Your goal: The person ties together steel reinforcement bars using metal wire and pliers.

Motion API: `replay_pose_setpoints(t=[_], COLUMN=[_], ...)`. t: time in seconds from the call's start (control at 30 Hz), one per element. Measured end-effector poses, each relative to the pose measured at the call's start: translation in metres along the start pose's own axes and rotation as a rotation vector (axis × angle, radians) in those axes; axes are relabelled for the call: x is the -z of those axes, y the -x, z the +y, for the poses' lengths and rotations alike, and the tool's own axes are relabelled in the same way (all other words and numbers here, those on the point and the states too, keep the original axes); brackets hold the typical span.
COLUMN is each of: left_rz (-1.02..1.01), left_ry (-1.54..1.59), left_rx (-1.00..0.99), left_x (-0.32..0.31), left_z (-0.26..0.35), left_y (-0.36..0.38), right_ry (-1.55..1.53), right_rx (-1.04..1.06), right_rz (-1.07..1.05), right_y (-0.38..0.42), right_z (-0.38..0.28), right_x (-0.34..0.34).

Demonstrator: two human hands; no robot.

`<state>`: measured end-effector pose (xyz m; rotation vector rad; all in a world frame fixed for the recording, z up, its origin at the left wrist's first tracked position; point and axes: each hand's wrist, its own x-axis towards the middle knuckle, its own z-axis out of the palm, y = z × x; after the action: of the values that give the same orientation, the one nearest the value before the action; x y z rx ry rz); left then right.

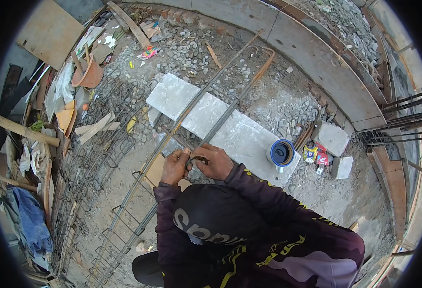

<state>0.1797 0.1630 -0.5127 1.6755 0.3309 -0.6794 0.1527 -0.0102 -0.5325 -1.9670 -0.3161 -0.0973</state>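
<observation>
A cage of long steel rebar (219, 124) with thin bent stirrups runs diagonally across the middle of the view. My left hand (173, 168) is at the right-hand bar, its thumb and fingers closed in a pinch; what they hold is hidden. Touching it from the right, my right hand (215, 162) has its fingers curled around a small dark, rusty-brown piece (201, 159) whose kind I cannot make out. Under the bars lies a pale concrete slab (249, 132). A dark cap (211, 211) and purple-black sleeves cover the ground below the hands.
A blue-rimmed enamel mug (280, 152) stands on the slab's right end. Concrete blocks (331, 138) and bright wrappers (322, 156) lie beyond it. More wire cages (83, 168), a broken orange pot (89, 73) and wood scraps crowd the left. A low concrete wall (307, 55) curves behind.
</observation>
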Motion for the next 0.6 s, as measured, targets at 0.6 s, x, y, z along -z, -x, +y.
replay_pose_setpoints(t=[0.6], left_rz=[0.088], left_ry=[0.014], left_rx=[-0.192], left_x=[-0.006], left_z=[-0.022], left_y=[-0.007], right_ry=[0.292], right_rx=[-0.101], right_rz=[-0.224], right_y=[0.023], right_z=[0.007], right_x=[0.018])
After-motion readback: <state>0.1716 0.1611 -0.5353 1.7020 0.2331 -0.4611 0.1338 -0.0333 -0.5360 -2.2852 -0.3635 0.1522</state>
